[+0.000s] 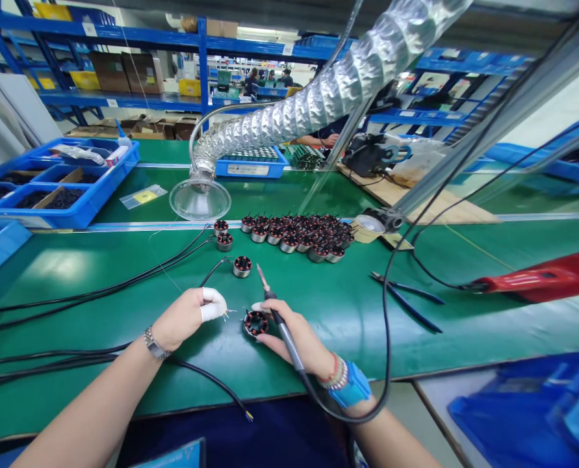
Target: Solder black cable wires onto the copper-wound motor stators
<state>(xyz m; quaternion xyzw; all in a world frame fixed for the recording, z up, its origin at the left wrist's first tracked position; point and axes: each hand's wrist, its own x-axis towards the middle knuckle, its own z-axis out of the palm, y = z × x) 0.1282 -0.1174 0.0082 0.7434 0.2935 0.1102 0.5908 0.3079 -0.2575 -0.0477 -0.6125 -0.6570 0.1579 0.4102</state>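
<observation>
My right hand (296, 335) is closed around a soldering iron (275, 309), whose tip points up and away from me. Its fingers also rest against a small round motor stator (256, 323) lying on the green mat. My left hand (188, 316) is closed in a pinch just left of that stator, with white tape on the fingertips, gripping thin wire ends that are too small to make out clearly. Another stator (242, 266) sits a little farther away, with a black lead running to it.
A cluster of several stators (299, 235) lies at the mat's middle. A fume hood funnel (200, 198) hangs from a silver duct. Blue parts trays (89, 195) stand at left, cutters (406, 296) and a red tool (542, 281) at right. Black cables cross the left side.
</observation>
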